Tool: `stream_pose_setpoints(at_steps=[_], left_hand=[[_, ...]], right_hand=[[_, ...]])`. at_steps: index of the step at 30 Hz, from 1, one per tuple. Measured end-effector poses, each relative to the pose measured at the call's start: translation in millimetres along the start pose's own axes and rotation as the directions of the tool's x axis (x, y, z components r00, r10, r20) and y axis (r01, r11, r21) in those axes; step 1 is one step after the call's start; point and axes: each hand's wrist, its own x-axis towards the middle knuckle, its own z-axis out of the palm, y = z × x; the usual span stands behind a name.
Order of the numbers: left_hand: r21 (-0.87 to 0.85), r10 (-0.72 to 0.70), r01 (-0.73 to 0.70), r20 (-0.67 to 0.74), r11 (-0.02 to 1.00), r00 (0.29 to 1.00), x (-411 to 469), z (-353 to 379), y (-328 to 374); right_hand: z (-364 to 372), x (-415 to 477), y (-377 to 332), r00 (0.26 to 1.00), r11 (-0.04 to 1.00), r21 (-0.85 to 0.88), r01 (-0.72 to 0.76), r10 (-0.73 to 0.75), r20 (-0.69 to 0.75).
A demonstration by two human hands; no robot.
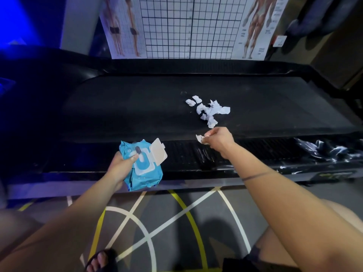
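Treadmill belt holds torn paper scraps; right grip pinches one scrap, left grip clasps the open wipes pack; clearing seems barely begun.

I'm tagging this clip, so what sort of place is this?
Probably a gym: a black treadmill belt, a posture grid chart with anatomy figures on the wall, and painted floor lines.

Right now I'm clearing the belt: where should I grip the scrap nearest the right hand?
Probably pinch the scrap at its near tip, coming from the near side: it lies flat at the pile's near end, with bare belt around that tip.
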Motion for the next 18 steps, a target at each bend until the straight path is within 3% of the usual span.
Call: stream_pose_setpoints(at_steps=[11, 14, 18], left_hand=[[-0.008, 0.009, -0.009, 0.006, 1.000, 1.000, 5, -2, -2], [-0.009, -0.012, 0.012, 0.017, 1.000, 1.000, 7, -3, -1], [-0.013, -0.020, 0.020, 0.029, 1.000, 0.999, 10, -4, 0]], right_hand=[[38, 20, 10, 0.998, 0.977, -0.205, 0.065, -0.059, 0.036], [40, 25, 12, 0.989, 0.926, -0.346, 0.151, -0.142, 0.051], [39, 26, 14, 0.970, 0.879, -0.413, 0.240, -0.199, 0.139]])
